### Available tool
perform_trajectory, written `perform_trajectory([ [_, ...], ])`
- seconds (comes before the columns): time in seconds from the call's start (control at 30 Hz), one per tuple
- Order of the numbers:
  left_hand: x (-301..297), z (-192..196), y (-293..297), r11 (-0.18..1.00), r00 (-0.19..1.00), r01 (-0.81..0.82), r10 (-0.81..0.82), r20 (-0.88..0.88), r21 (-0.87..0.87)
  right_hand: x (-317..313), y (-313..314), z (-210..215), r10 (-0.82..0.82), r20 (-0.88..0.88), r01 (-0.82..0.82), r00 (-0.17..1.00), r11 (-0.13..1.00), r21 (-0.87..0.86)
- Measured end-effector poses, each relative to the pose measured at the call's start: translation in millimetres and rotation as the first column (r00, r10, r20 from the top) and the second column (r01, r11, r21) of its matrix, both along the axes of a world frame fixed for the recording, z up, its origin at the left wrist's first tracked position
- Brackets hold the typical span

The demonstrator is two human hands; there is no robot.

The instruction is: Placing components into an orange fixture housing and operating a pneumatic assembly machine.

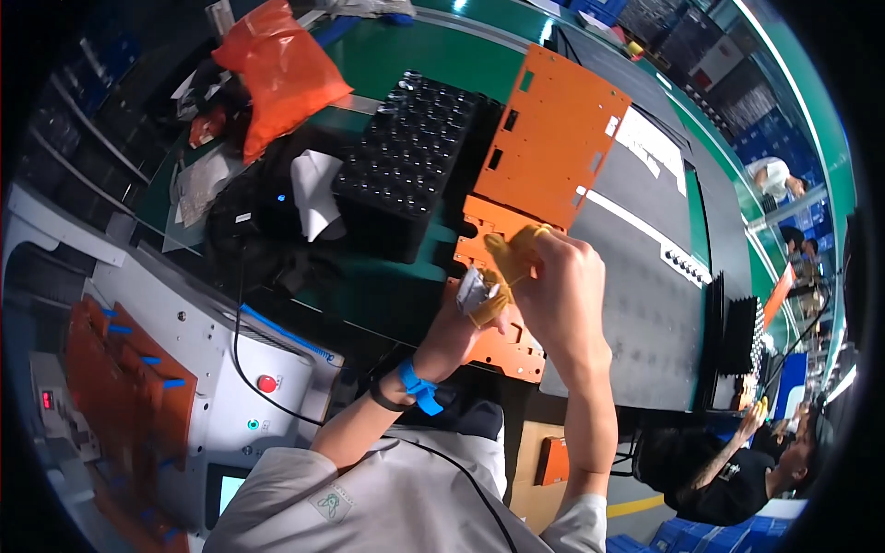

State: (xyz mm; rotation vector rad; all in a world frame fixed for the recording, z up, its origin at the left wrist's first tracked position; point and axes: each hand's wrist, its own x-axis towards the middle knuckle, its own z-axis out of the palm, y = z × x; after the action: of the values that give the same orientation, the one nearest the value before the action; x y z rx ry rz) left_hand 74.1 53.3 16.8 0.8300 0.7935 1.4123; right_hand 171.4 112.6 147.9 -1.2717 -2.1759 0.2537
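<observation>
Yellow finger covers sit on the fingertips of both hands. My left hand (pixel 454 324), with a blue strap and a dark band at its wrist, is closed around a small silver-white part (pixel 477 293). Just above and to the right, my right hand (pixel 560 276) curls in a pinch, its fingertips close to that part. Whatever lies between those fingers is hidden. Beneath both hands is an orange plate with cut-outs (pixel 507 358), partly covered by them. A larger flat orange panel (pixel 558 129) lies beyond it.
A black tray with round pockets (pixel 410 138) stands left of the panel, near a crumpled white sheet (pixel 315 194) and an orange plastic bag (pixel 281 78). Grey machine housing with a red button (pixel 267 383) is at lower left. A co-worker (pixel 737 461) sits at right.
</observation>
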Motion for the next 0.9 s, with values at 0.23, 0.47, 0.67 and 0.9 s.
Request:
perform_trajectory([
  [0.23,-6,-1,-5,1.0,0.99,0.031,-0.031,-0.137,0.003,-66,26,9,0.151,-0.063,-0.145,0.987,0.985,0.091],
  [0.47,-3,-21,-1,0.986,0.95,0.167,-0.162,0.268,0.004,-119,87,0,0.099,-0.011,-0.096,0.995,0.984,0.15],
  [0.67,-6,-9,-1,0.97,0.872,0.242,-0.219,0.438,0.005,-144,106,0,-0.041,0.117,0.02,0.992,0.984,0.175],
  [0.9,-5,-4,-8,0.981,0.9,0.19,-0.188,0.394,0.034,-144,110,10,-0.035,0.081,0.031,0.996,0.999,0.042],
])
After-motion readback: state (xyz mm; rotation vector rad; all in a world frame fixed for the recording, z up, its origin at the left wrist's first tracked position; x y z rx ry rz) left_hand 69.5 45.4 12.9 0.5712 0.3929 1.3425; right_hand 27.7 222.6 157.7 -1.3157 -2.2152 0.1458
